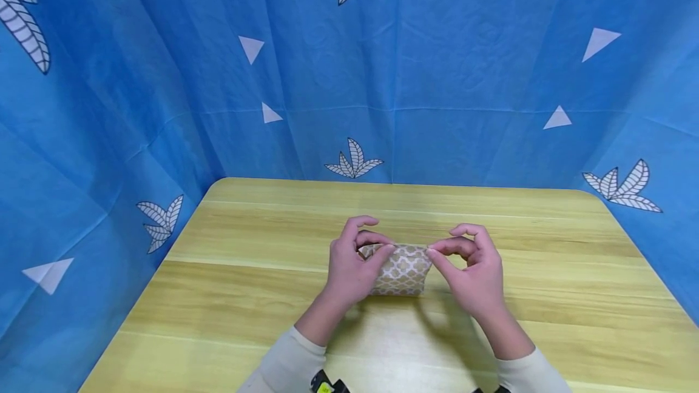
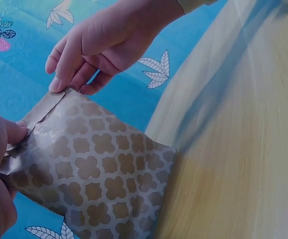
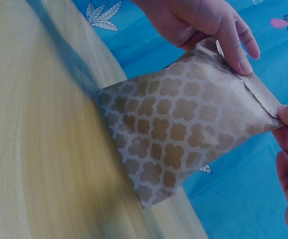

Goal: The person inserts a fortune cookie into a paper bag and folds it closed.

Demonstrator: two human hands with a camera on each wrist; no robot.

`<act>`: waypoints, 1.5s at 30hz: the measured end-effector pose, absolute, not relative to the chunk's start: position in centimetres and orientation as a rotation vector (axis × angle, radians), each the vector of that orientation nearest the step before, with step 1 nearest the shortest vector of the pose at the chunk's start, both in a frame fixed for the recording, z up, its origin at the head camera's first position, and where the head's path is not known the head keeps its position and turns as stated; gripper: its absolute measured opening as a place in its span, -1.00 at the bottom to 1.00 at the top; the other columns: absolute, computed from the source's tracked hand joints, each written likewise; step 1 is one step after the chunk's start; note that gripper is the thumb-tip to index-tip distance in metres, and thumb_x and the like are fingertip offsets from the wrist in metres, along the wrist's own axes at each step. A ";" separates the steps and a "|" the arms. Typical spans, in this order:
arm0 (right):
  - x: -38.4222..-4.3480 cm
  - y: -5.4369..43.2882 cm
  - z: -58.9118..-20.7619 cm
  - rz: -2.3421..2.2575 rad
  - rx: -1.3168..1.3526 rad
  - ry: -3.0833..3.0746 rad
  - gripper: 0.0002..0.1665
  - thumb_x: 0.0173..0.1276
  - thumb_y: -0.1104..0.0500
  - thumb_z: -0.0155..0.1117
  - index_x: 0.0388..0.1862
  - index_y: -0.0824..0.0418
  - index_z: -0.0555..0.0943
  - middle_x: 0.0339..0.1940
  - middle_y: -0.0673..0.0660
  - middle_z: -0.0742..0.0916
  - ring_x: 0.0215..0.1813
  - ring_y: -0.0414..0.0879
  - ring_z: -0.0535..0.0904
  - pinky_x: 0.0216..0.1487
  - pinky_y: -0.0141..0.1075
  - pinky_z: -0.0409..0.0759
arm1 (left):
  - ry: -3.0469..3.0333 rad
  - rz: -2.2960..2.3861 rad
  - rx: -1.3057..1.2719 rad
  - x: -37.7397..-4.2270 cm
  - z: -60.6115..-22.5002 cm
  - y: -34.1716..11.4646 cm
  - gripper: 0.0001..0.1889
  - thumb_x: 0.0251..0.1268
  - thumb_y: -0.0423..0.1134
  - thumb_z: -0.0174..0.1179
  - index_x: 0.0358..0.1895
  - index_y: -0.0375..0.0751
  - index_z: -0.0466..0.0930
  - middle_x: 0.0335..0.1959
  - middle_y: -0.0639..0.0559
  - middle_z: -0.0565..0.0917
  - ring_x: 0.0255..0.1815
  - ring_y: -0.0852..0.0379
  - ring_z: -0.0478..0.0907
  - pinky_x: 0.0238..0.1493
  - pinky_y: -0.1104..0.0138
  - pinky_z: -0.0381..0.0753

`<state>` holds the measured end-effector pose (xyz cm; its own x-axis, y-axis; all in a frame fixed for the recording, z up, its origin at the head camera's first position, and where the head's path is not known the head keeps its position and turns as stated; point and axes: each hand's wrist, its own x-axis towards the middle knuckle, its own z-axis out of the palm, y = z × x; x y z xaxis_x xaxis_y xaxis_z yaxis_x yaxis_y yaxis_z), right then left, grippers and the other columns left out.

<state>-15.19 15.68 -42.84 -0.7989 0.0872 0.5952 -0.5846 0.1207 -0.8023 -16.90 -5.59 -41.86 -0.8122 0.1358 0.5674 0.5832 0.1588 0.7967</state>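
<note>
A brown paper bag with a white lattice pattern is held upright over the middle of the wooden table, its lower edge at the tabletop. Its top edge is folded over into a narrow strip, seen in the left wrist view. My left hand pinches the left end of this fold between thumb and fingers. At the right end, my right hand pinches the fold the same way. The bag looks slightly bulged in the right wrist view; its inside is hidden.
The wooden table has pale yellow grain and rounded far corners. A blue curtain with white leaves and triangles hangs behind it and along its sides. Dark devices show at the wrists near the bottom edge.
</note>
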 end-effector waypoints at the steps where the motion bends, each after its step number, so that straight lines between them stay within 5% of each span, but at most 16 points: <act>1: -15.2 15.7 -42.9 1.735 0.484 -1.884 -0.49 0.06 0.64 0.41 -0.06 0.52 0.38 -0.42 0.30 0.75 -0.31 -0.15 0.72 -0.05 -0.37 0.59 | -2.081 -1.692 -0.691 -16.9 -41.9 -5.6 -0.55 0.22 -0.39 0.41 0.13 -0.14 0.45 -0.29 0.17 0.76 -0.32 0.13 0.66 -0.49 0.38 0.47; 8: -15.5 15.3 -42.8 1.823 0.618 -1.652 -0.49 0.03 0.70 0.35 -0.07 0.66 0.34 -0.40 0.36 0.72 -0.29 -0.09 0.70 -0.10 -0.36 0.60 | -2.071 -1.701 -0.689 -17.0 -41.9 -5.7 -0.55 0.23 -0.39 0.40 0.14 -0.15 0.46 -0.28 0.15 0.76 -0.32 0.11 0.67 -0.48 0.37 0.51; 17: -15.6 13.5 -42.3 1.733 0.592 -1.918 -0.45 0.08 0.64 0.40 0.02 0.49 0.39 -0.38 0.27 0.76 -0.28 -0.11 0.74 -0.05 -0.31 0.65 | -2.076 -1.661 -0.767 -17.0 -41.6 -5.8 -0.50 0.21 -0.43 0.40 0.19 -0.17 0.44 -0.27 0.09 0.76 -0.17 0.12 0.69 -0.18 0.23 0.67; 24: -15.6 13.1 -42.4 1.740 0.608 -1.891 -0.47 0.08 0.65 0.40 -0.02 0.49 0.38 -0.40 0.26 0.76 -0.29 -0.10 0.74 -0.06 -0.30 0.65 | -2.110 -1.538 -0.878 -17.4 -41.1 -5.6 -0.46 0.25 -0.43 0.37 0.27 -0.18 0.39 -0.29 0.02 0.76 -0.21 0.13 0.71 -0.53 0.39 0.57; 37: -15.7 13.6 -42.8 1.740 0.586 -1.819 -0.48 0.03 0.68 0.40 -0.09 0.54 0.35 -0.44 0.33 0.74 -0.33 -0.10 0.73 -0.10 -0.31 0.66 | -2.071 -1.496 -0.815 -17.5 -40.7 -7.9 -0.48 0.17 -0.52 0.38 0.18 -0.22 0.41 -0.33 0.00 0.76 -0.31 0.11 0.68 -0.25 0.24 0.68; 45: -15.7 13.6 -42.8 1.786 0.559 -1.814 -0.47 0.03 0.68 0.40 -0.08 0.53 0.35 -0.43 0.33 0.74 -0.33 -0.08 0.74 -0.13 -0.30 0.67 | -2.109 -1.537 -0.778 -17.4 -40.6 -8.7 -0.41 0.14 -0.53 0.41 0.24 -0.24 0.39 -0.35 -0.05 0.76 -0.41 0.14 0.69 -0.32 0.31 0.68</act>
